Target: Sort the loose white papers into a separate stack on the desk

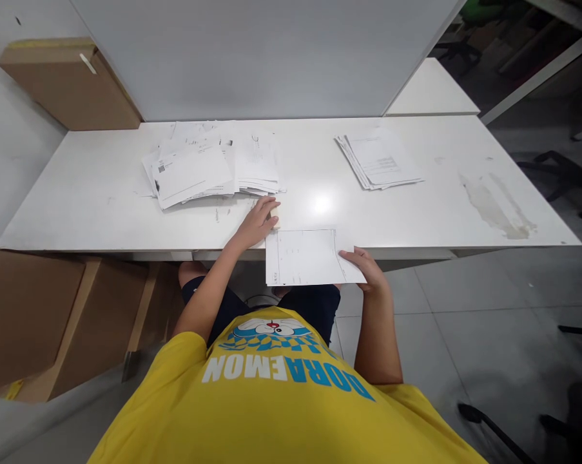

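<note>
My right hand [369, 269] grips the right end of a printed sheet of paper [303, 254], thumb on top and the other fingers mostly hidden beneath. The sheet overhangs the front edge of the white desk [407, 219]. Near its upper left corner, my left hand [258, 222] rests on the desk, fingers curled round a small pale-yellow block [275, 216]. What kind of block it is cannot be made out. Beyond that hand lies a messy spread of printed papers [194, 171], with a neater paper stack [256, 161] against its right side.
Another stack of papers [375, 158] lies on the right half of the desk. A cardboard box [73, 84] stands at the back left, and more boxes [29, 309] are below the left side. A grey panel [271, 58] rises behind. Chair legs [494, 432] show on the right floor.
</note>
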